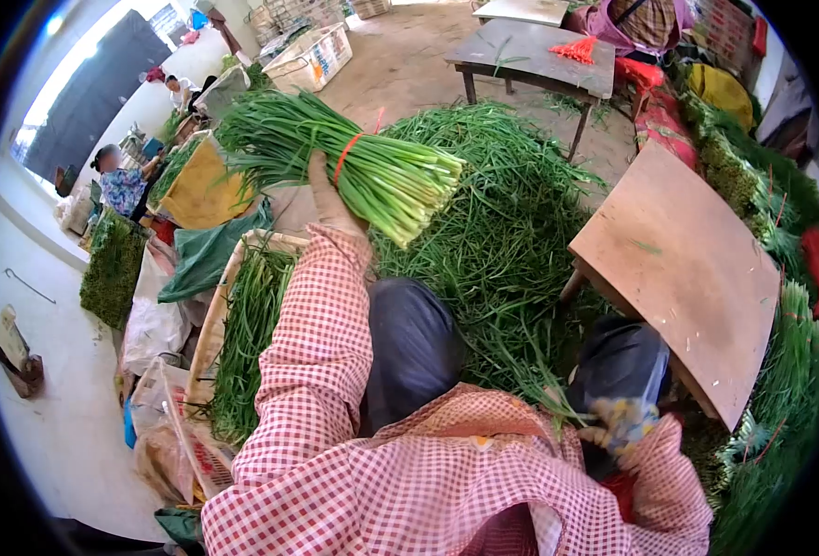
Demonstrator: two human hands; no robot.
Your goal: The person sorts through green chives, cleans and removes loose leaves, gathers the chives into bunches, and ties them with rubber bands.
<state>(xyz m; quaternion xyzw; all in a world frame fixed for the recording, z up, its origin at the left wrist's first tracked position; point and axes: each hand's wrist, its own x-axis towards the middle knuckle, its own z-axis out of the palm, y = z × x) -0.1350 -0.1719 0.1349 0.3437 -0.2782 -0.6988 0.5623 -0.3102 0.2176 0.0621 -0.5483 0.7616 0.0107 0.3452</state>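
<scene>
At the edge of the loose green heap [511, 232], holding banded bundle [381, 171] in left hand [329, 196].
Gripping firmly beside red band [343, 159], with arm stretched forward; cannot tell grip of right hand [621, 426], low by knee [621, 357].

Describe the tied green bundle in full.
The bundle is a thick sheaf of long, thin green stalks, bound by a red band with a loose end sticking up. Pale, fairly even butt ends point right; darker leaf tips fan out left. It slants down rightward, raised in the left hand, which grips it beside the band.
</scene>
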